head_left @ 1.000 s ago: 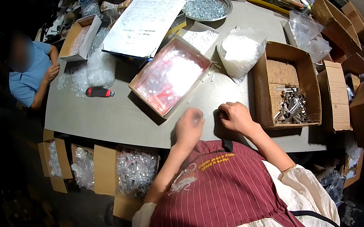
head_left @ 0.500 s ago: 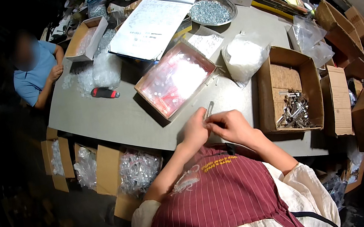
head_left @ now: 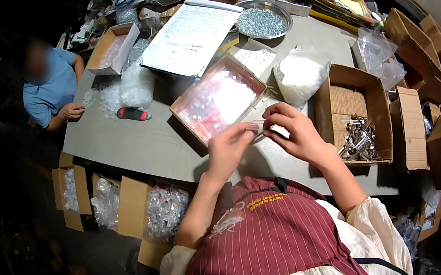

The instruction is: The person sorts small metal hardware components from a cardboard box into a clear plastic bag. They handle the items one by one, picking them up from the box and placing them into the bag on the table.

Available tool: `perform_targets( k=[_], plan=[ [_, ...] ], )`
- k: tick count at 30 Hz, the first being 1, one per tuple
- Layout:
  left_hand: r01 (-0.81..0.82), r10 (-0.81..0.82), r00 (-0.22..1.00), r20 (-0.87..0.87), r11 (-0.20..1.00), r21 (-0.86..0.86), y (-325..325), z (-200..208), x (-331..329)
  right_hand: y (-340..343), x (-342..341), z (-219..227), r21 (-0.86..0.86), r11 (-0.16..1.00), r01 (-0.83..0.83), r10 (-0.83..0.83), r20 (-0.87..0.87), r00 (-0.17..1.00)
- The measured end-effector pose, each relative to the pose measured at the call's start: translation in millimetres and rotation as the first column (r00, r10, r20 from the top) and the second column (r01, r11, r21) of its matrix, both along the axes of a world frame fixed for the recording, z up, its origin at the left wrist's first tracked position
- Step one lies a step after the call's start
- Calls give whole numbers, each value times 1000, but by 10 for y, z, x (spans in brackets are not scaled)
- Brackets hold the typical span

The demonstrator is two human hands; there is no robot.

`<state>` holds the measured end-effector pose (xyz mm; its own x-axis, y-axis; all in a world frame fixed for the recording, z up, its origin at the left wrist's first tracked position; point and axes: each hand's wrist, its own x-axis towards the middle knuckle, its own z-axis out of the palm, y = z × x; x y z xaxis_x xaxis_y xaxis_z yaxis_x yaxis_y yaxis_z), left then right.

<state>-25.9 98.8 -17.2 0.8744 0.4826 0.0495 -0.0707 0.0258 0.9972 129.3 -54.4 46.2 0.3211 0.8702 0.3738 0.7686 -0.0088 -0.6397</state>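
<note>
Over the near part of the table, my left hand [head_left: 228,149] pinches one side of a small clear plastic bag [head_left: 257,129]. My right hand [head_left: 296,132] has its fingertips closed at the bag's other side, with a thin reddish line along the edge there. Whether anything lies inside the bag is too small to make out. Just beyond my hands sits a shallow cardboard box [head_left: 176,109] of clear bags with red strips. To the right of my right hand, a deeper cardboard box [head_left: 327,119] contains a heap of thin metal pieces [head_left: 358,136].
A bulging white plastic bag [head_left: 301,76] stands beyond my right hand. Farther back are a round metal tray [head_left: 288,26] of small silvery parts and a clipboard with papers [head_left: 189,35]. A red-and-black cutter [head_left: 134,114] lies left. A person in blue [head_left: 51,87] sits at the far left.
Both hands have risen and moved away from my body, with the fingers spreading farther apart around the small bag. The person at the left has lowered a hand toward the table edge.
</note>
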Motion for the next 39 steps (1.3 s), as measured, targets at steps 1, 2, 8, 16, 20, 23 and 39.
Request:
perform_targets(
  k=[1,2,8,16,20,23,39],
  plan=[
    [-34,34,999,13,999,-21,20,56,-15,4,-1,14,-48,998,26,-33,-144,989],
    [-58,68,992,104,994,-96,0,121,-8,12,21,33,-37,999,21,-25,-106,994],
    [-141,149,987,67,984,-107,-58,360,-23,62,-43,21,-38,999,37,-45,-238,970],
    [-231,222,972,78,828,511,-43,361,-199,236,-180,-63,-58,984,-170,154,-214,965],
    [-280,340,940,29,720,635,-60,335,-433,372,-320,-76,14,959,-284,284,-87,955],
    [-401,455,890,32,746,532,-2,334,-708,507,-411,-83,41,939,-342,338,73,938],
    [-731,866,488,-112,475,490,152,-552,-2419,1430,266,-1070,-168,952,256,-126,545,829]
  ],
)
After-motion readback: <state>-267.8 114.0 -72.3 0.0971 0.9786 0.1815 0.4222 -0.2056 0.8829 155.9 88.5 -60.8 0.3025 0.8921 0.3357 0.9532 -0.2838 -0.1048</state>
